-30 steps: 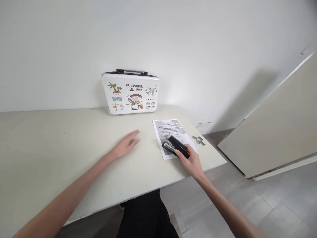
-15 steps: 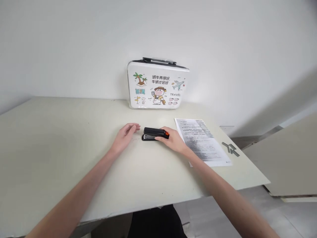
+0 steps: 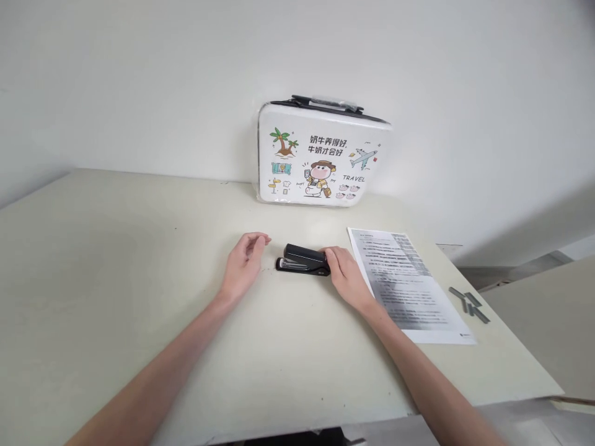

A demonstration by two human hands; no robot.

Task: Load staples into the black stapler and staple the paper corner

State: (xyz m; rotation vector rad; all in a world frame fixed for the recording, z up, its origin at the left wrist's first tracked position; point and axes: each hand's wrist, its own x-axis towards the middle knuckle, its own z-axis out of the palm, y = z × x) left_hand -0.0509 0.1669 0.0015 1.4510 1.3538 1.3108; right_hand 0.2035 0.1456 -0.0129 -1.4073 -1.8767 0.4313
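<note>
A black stapler (image 3: pixel 302 261) lies on the table, its nose pointing left and its top arm raised at a slant from the base. My right hand (image 3: pixel 348 275) is closed round the rear end, with the thumb and fingers hiding part of it. To the left of the nose, my left hand (image 3: pixel 244 260) hovers apart from the stapler. Its fingers are loosely curled with the thumb near their tips, and I see nothing held in it.
Behind the stapler a white cartoon-printed case (image 3: pixel 320 161) with a black handle stands against the wall. Printed paper (image 3: pixel 409 291) lies to the right, with several grey staple strips (image 3: pixel 469 303) beside it near the table's right edge.
The view has shifted, so everything sits further right or lower. My right hand's grip has moved back, covering the stapler's orange part. My left hand's fingers have curled in more.
</note>
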